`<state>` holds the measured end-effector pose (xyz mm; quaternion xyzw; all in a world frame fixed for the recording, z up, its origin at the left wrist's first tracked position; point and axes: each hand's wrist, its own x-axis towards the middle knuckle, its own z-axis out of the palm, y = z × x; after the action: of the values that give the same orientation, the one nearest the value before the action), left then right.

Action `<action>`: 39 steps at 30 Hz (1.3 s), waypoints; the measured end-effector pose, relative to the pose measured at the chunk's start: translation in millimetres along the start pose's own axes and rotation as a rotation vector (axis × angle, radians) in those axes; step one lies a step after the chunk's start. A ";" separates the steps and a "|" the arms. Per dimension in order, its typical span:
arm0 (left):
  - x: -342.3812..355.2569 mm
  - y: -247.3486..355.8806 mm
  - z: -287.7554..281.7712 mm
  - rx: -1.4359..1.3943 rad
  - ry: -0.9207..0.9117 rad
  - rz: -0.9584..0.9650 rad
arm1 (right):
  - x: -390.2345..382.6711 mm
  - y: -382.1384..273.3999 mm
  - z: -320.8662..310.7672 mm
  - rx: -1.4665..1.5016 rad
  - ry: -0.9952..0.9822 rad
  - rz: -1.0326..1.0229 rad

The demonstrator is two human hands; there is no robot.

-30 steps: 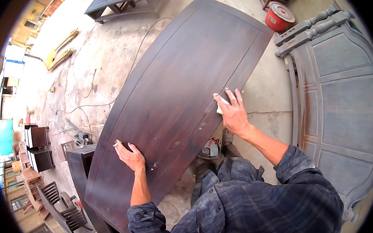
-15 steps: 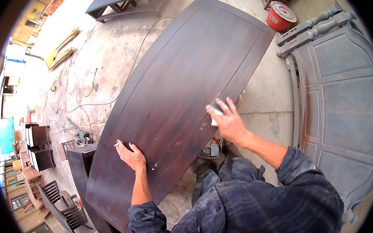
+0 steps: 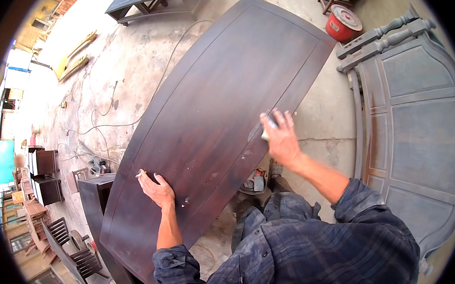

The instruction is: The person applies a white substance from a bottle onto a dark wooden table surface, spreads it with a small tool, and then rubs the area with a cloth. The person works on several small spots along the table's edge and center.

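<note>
A long dark-brown wooden tabletop (image 3: 219, 85) with curved sides and an inlaid border line stretches away in front of me. My left hand (image 3: 158, 190) rests on its near left part, fingers spread, with whitish residue at the fingertips. Small pale flecks lie beside that wrist. Over the right edge of the top, my right hand (image 3: 282, 138) presses down, slightly blurred. Under its palm a small pale pad (image 3: 265, 135) shows at the side; most of it is hidden, and its exact kind cannot be made out. Whitish smears mark the wood near it.
Grey panelled headboard (image 3: 418, 114) stands at the right, and a red lidded bucket (image 3: 343, 24) by the far right corner. A tray of small items (image 3: 254, 182) sits below the near edge. Cables (image 3: 107, 126) cross the floor; dark chairs (image 3: 78, 255) are at left.
My right hand has shifted slightly away from me and to the right along the edge, with the pale pad. My left hand stays nearly in place as the view shifts a little.
</note>
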<state>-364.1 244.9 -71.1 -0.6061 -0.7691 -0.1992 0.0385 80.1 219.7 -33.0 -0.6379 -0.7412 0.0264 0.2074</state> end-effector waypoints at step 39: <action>2.7 8.2 6.1 -0.046 0.002 0.065 | -33.2 -37.3 28.8 -0.003 0.081 0.031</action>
<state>-355.9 251.0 -73.7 -0.6313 -0.7442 -0.2160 0.0320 38.7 187.5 -57.1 -0.6501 -0.7224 0.0026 0.2357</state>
